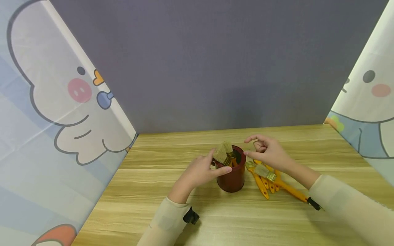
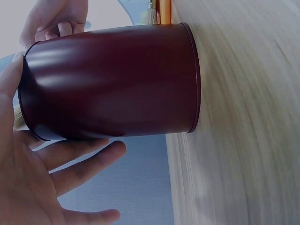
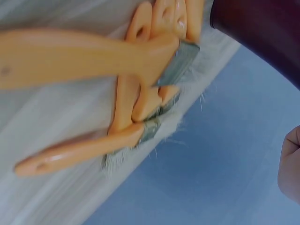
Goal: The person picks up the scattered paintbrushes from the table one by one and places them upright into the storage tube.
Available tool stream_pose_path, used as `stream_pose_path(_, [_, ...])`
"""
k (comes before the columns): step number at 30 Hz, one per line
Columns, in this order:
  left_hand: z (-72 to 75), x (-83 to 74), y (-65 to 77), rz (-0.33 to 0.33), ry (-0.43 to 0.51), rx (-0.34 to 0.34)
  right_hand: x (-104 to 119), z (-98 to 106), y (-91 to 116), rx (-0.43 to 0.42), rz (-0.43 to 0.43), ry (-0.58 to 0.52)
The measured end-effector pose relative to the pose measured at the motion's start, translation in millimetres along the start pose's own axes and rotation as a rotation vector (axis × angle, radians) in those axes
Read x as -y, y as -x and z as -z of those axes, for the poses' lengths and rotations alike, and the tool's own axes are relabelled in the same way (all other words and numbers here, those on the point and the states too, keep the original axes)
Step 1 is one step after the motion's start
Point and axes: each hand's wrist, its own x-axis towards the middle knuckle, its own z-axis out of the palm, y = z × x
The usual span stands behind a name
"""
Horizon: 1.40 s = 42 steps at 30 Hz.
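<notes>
A dark red can (image 1: pixel 231 180) stands upright with paintbrushes (image 1: pixel 222 153) in it, pale bristles up. My left hand (image 1: pixel 199 171) holds the can around its near left rim, the thumb across the front. In the left wrist view the can (image 2: pixel 108 84) fills the middle, and the other fingers (image 2: pixel 86 173) spread along its side. My right hand (image 1: pixel 268 151) is in the air just right of the rim, thumb and index finger apart, nothing between them. Below it lies a pile of orange-handled paintbrushes (image 1: pixel 261 184), with a larger paintbrush (image 1: pixel 289 189) across the top.
The wooden tabletop (image 1: pixel 147 191) carries the can and the pile. Behind it rises a grey panel (image 1: pixel 197 68). Cartoon-printed sheets (image 1: pixel 46 136) hang at both sides. A black strap piece (image 1: pixel 191 216) is at the left cuff.
</notes>
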Motion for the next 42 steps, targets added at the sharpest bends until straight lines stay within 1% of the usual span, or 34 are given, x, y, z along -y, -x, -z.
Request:
stream_pose_path(4, [0.4,1.0,-0.2,0.002,0.017,0.004,3,10,0,0.010,-0.014,0.017])
stream_pose_path(10, [1.3,1.9,0.4,-0.019,0.013,0.000,10,21,1,0.019,-0.038,0.069])
stream_pose_path(17, [0.6,2.3,0.0,-0.028,0.002,-0.008,8,32,6,0.004,-0.038,0.127])
stream_pose_path(23, [0.3,1.0,-0.5,-0.020,-0.016,-0.005,2,39,15,0.005,-0.072,0.138])
stream_pose_path(29, [0.3,0.9,0.4,0.002,-0.008,0.004,-7,46,24,0.003,-0.100,0.169])
stream_pose_path(33, [0.3,0.1,0.8,0.000,-0.009,0.000,-13,52,29,0.011,-0.112,0.192])
stream_pose_path(38, [1.0,0.0,1.8,-0.005,-0.014,-0.006,-21,55,33,0.016,-0.121,0.243])
stream_pose_path(42, [1.3,-0.1,2.5,0.004,-0.009,-0.002,-29,56,37,0.009,-0.129,0.259])
